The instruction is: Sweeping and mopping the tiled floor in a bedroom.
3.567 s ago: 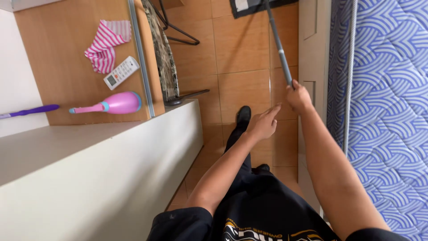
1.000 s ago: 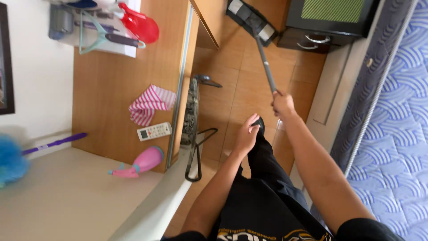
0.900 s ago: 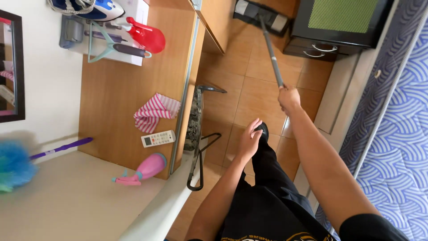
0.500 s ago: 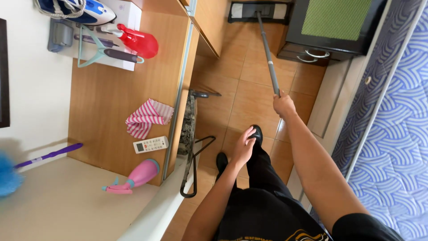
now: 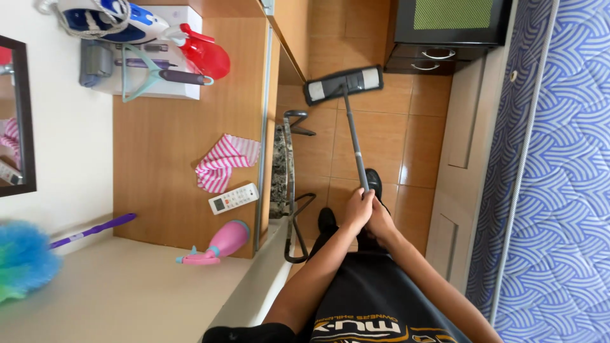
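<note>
Orange floor tiles lie under our flat mop, its head near the black cabinet. Our left hand and right hand clasp together around its grey handle.

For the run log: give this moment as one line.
left hand, right hand: both grip mop handle | mop head: flat on tiled floor

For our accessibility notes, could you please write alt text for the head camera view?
Both hands, left hand and right hand, grip a flat mop on the tiled floor between a wooden desk and a patterned mattress. The desk holds a striped cloth, remote and pink spray bottle.
</note>
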